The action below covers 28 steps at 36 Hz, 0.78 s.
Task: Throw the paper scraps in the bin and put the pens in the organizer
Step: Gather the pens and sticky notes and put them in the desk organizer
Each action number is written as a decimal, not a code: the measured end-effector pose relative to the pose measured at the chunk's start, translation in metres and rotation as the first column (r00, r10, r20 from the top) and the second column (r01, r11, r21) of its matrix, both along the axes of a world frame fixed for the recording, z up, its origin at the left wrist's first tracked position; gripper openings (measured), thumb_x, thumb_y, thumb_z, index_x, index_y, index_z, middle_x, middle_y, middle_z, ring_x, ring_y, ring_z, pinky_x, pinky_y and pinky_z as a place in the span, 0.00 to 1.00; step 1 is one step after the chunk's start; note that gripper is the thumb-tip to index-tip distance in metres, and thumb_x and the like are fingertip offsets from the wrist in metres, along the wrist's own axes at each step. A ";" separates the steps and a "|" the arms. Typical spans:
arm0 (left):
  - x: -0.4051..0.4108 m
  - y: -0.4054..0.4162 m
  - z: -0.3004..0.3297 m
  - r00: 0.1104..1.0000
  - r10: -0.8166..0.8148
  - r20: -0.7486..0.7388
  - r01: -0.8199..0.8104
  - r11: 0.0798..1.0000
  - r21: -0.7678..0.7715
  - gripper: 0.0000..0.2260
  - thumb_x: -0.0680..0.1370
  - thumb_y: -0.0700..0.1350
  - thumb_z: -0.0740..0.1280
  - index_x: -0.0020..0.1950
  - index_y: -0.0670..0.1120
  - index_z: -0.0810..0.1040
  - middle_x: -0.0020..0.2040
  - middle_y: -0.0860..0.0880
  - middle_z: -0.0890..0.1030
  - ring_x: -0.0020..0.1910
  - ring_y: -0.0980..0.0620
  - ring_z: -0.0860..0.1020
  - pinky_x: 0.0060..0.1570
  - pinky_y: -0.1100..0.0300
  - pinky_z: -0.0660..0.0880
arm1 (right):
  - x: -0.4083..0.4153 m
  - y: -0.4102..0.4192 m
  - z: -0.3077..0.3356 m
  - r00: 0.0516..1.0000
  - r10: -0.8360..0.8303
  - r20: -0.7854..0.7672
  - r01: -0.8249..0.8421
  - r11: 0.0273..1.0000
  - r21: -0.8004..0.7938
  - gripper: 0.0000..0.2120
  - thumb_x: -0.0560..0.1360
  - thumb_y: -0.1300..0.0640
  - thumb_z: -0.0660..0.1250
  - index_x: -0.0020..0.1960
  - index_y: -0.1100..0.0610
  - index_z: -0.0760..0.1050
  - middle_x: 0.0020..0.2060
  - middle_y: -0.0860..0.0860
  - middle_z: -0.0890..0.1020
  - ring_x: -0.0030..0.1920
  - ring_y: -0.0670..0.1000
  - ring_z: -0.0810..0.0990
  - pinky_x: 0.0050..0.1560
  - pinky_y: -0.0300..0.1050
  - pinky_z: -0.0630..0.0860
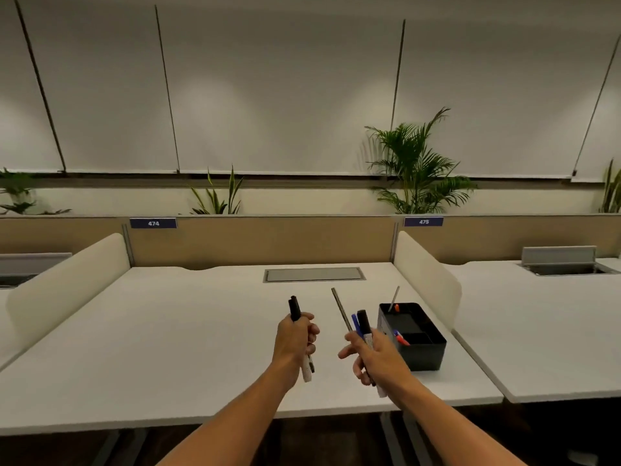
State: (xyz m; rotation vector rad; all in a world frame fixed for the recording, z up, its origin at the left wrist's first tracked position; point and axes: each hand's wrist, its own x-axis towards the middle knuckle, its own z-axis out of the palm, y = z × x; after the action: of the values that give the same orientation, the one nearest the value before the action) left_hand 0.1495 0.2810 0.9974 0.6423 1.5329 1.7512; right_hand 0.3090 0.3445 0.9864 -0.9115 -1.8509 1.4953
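My left hand [295,338] grips a black-capped marker [294,308] with a white barrel, held upright above the white desk [168,348]. My right hand [373,354] holds a bundle of pens [361,326]: a thin grey one, a blue-capped one and a black-capped marker, fanned upward. Just right of that hand stands the black organizer [421,354], an open box with compartments. It holds a thin grey pen with an orange end [394,299] at the back and a red and blue pen [401,338] in a front slot. No paper scraps or bin are in view.
A grey cable hatch [314,274] lies flush in the desk at the back. Cream side dividers [67,284] [426,274] flank the desk, with a tan partition [262,240] behind. The neighbouring desk on the right has an open hatch [564,264]. Plants stand behind the partition.
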 end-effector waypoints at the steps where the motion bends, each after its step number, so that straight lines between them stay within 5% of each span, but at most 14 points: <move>1: 0.003 0.010 0.000 1.000 -0.017 0.005 0.017 1.000 0.006 0.07 0.80 0.37 0.57 0.54 0.43 0.74 0.36 0.44 0.77 0.28 0.54 0.71 0.27 0.62 0.71 | 0.004 0.010 0.000 1.000 -0.011 -0.002 0.011 1.000 -0.005 0.11 0.81 0.48 0.62 0.57 0.55 0.73 0.43 0.52 0.87 0.27 0.49 0.78 0.27 0.39 0.74; 16: 0.012 0.201 -0.011 0.958 -0.271 0.088 0.261 0.959 0.114 0.07 0.78 0.34 0.58 0.48 0.39 0.75 0.35 0.43 0.83 0.31 0.52 0.76 0.29 0.61 0.72 | 0.014 0.163 -0.018 0.970 -0.220 -0.102 0.213 0.974 -0.077 0.11 0.81 0.50 0.66 0.58 0.57 0.76 0.45 0.53 0.87 0.35 0.52 0.84 0.33 0.42 0.78; 28: -0.019 0.338 -0.039 0.896 -0.428 0.121 0.427 0.903 0.036 0.07 0.80 0.37 0.60 0.56 0.42 0.75 0.43 0.43 0.86 0.33 0.51 0.81 0.32 0.60 0.76 | -0.006 0.265 -0.029 0.893 -0.442 -0.082 0.434 0.895 -0.104 0.11 0.80 0.52 0.65 0.58 0.57 0.77 0.43 0.51 0.88 0.36 0.52 0.85 0.39 0.44 0.84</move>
State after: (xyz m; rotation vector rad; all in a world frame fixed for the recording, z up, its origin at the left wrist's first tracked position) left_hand 0.1310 0.6186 0.9583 0.7903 1.1872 1.4317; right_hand 0.3029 0.6099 0.9570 -1.1760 -1.3949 1.3109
